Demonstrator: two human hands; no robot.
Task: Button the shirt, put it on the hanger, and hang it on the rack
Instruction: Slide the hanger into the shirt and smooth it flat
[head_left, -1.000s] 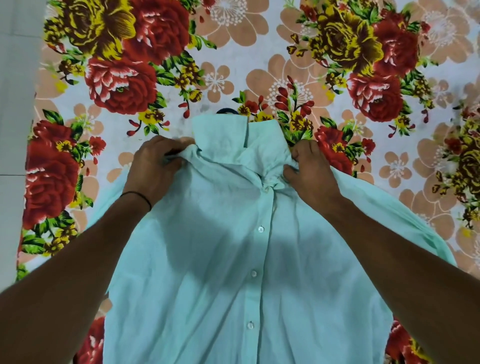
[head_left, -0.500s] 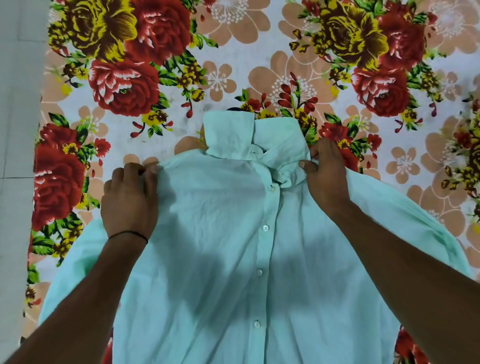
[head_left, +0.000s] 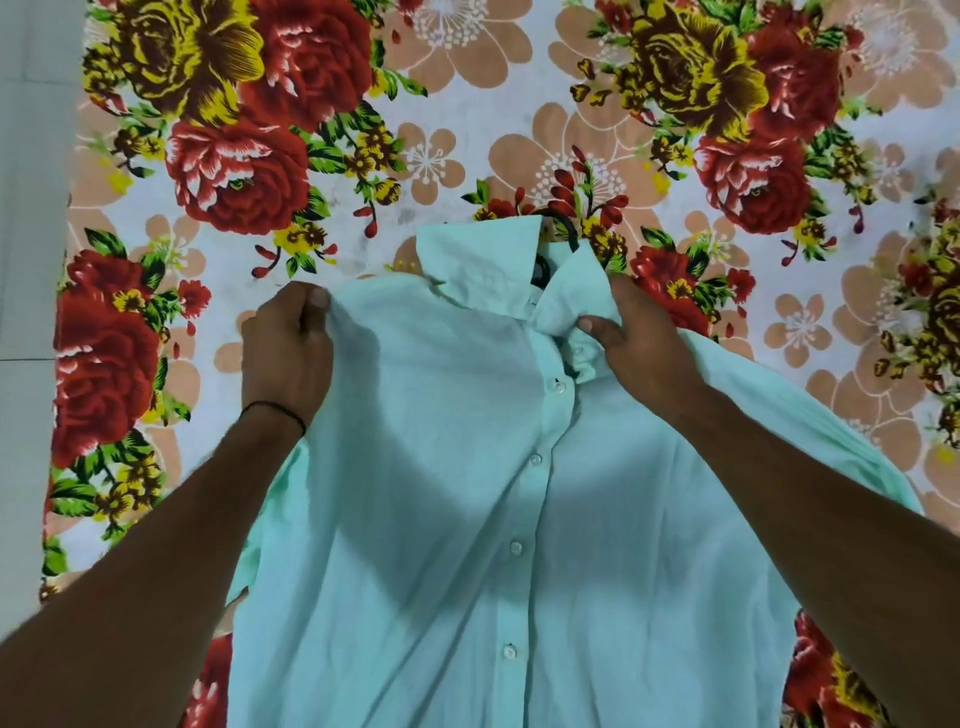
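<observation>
At the shoulder, the left hand (head_left: 288, 353) curls round a fold of the shirt (head_left: 441, 493); the right hand (head_left: 639, 343) pinches cloth just below the collar (head_left: 478, 254). Buttoned, the shirt lies front-up on a floral sheet (head_left: 467, 104), with a black hanger (head_left: 569, 228) hook poking from the collar.

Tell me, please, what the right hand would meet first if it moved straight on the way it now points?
Probably the shirt's collar, which the right hand pinches; just past it lies the black hanger hook, though depth is unclear.
</observation>
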